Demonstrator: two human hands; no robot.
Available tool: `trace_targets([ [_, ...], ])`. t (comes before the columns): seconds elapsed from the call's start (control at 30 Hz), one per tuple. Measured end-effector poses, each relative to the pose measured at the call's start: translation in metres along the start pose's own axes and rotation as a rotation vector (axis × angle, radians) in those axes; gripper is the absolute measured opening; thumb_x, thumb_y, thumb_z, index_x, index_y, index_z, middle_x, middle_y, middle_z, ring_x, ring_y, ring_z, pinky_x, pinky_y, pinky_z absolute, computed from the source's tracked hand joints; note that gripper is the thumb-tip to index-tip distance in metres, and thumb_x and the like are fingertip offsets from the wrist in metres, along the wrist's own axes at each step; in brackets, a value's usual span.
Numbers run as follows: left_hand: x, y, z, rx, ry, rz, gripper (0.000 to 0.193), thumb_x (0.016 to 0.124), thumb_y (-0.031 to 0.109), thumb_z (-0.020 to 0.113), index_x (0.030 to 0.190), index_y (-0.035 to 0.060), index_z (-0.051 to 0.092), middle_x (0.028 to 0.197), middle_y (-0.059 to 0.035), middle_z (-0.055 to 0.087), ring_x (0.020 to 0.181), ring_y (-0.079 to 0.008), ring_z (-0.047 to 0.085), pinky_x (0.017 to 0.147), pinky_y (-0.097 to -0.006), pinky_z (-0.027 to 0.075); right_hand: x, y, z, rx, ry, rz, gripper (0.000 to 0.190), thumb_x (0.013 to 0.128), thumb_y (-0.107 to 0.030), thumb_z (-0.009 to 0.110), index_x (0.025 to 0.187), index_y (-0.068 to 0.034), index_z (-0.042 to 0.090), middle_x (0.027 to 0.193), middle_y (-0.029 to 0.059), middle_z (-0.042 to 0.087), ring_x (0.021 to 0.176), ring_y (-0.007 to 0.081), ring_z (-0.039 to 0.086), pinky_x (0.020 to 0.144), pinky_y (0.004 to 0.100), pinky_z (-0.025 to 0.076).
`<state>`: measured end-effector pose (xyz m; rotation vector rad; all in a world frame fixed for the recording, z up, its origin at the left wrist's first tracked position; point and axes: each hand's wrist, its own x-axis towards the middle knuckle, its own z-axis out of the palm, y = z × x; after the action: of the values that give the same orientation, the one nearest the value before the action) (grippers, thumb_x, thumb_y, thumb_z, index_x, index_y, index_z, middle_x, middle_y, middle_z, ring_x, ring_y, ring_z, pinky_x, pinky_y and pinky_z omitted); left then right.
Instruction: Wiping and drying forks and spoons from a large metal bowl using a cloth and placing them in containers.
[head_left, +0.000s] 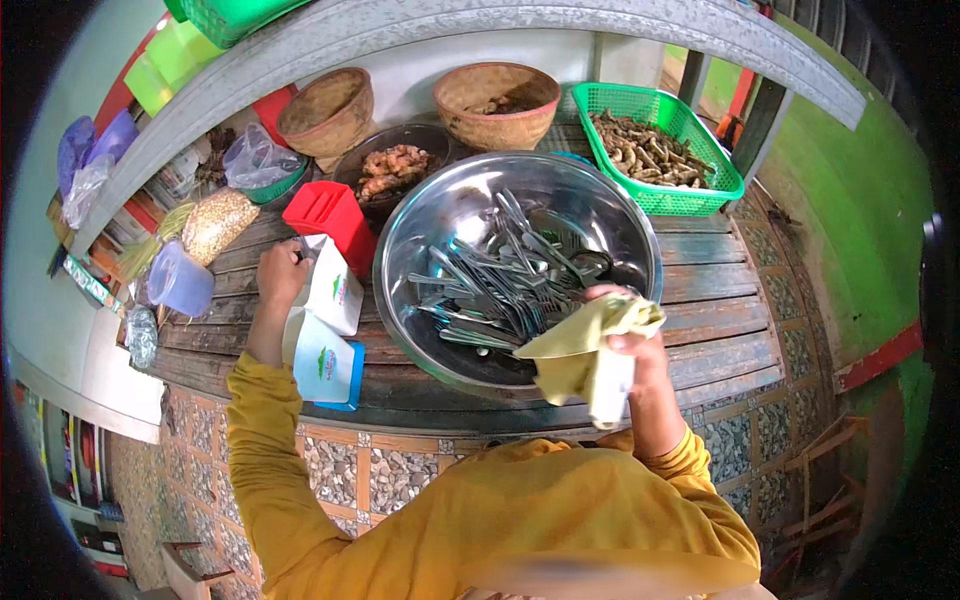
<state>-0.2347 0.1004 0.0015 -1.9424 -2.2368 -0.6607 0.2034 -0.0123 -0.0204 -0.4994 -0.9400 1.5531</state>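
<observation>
A large stainless steel basin holding many forks and spoons stands on the slatted wooden table. Over its near right rim, my right hand grips a pale yellow-green cloth. My left hand is at the top rim of a white cutlery holder, its fingers curled; whether they pinch the rim is hard to see. Nearer to me is a second white holder with a blue part. Behind them stands a red slotted cutlery holder.
Behind the basin are two woven bowls, a dark bowl of ginger-like roots and a green plastic basket of roots. At left lie a bag of kernels and a clear plastic tub. A grey beam crosses above.
</observation>
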Motion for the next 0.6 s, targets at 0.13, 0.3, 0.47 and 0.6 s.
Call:
trace_targets([
  [0.13, -0.010, 0.057, -0.022, 0.059, 0.121, 0.229, 0.024, 0.066, 0.012, 0.068, 0.087, 0.0039, 0.061, 0.083, -0.0143, 0.059, 0.078, -0.0304, 0.058, 0.069, -0.0380, 0.045, -0.002, -0.017, -0.030, 0.284, 0.117, -0.200, 0.059, 0.061, -0.026, 0.058, 0.113, -0.005, 0.042, 0.088, 0.0111, 0.054, 0.077, 0.0244, 0.056, 0.069, 0.0356, 0.049],
  [0.3, -0.015, 0.138, 0.012, -0.234, -0.093, 0.639, 0.020, 0.063, 0.009, 0.069, 0.082, 0.0060, 0.064, 0.075, -0.0128, 0.057, 0.069, -0.0274, 0.057, 0.062, -0.0348, 0.045, -0.001, -0.011, -0.061, 0.386, 0.090, -0.237, 0.057, 0.064, -0.021, 0.058, 0.115, 0.001, 0.043, 0.094, 0.0127, 0.055, 0.083, 0.0253, 0.056, 0.074, 0.0362, 0.048],
  [0.47, -0.028, 0.215, 0.087, 0.082, -0.489, 0.908, 0.018, 0.070, 0.004, 0.050, 0.080, 0.0082, 0.065, 0.086, -0.0143, 0.061, 0.081, -0.0315, 0.059, 0.071, -0.0406, 0.048, -0.009, -0.007, -0.058, 0.350, 0.248, -0.186, 0.056, 0.062, -0.019, 0.059, 0.113, 0.001, 0.046, 0.096, 0.0111, 0.056, 0.085, 0.0241, 0.055, 0.080, 0.0330, 0.044],
  [0.6, -0.035, 0.221, 0.139, 0.075, -0.567, 0.929, 0.022, 0.069, 0.002, 0.052, 0.086, 0.0103, 0.065, 0.082, -0.0124, 0.056, 0.082, -0.0289, 0.058, 0.073, -0.0368, 0.047, -0.019, -0.016, -0.057, 0.335, 0.219, -0.190, 0.057, 0.060, -0.018, 0.062, 0.111, 0.001, 0.047, 0.094, 0.0117, 0.056, 0.085, 0.0237, 0.055, 0.078, 0.0324, 0.044],
])
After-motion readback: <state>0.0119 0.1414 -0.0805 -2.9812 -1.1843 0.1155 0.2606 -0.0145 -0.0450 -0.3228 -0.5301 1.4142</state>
